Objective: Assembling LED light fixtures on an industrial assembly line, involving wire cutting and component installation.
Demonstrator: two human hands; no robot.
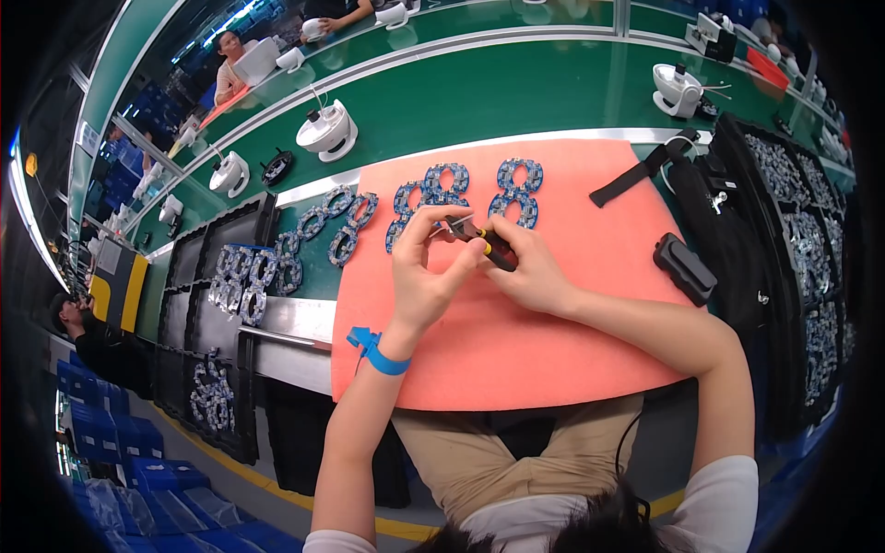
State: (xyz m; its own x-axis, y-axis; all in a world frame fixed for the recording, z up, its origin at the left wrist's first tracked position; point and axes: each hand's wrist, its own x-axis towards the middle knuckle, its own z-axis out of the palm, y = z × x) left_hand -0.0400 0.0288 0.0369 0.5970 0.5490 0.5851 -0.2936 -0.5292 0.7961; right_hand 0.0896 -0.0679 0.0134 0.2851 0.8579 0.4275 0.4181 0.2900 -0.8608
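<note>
A small tool with a black-and-yellow handle (491, 245) sits above the orange mat (516, 350) on the counter, clamped in the right hand (530, 272) grip. The left hand (424, 276) pinches its fingertips (441, 221) shut at the tool's metal tip; what they hold is too small to tell. Both forearms angle inward.

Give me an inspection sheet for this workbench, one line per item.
Surface: salmon-pink mat on a green bench.
Job's things: black-handled hand tool held by both hands; blue ring-shaped parts lie in groups at the mat's far edge.
Clutter: small black box and black strap on the mat's right side.
Grippers: left hand pinches at the tool tip; right hand grips the handle.
Cables: nothing seen.
Surroundings: black trays of parts left, more right; white fixtures beyond; other people nearby.
</note>
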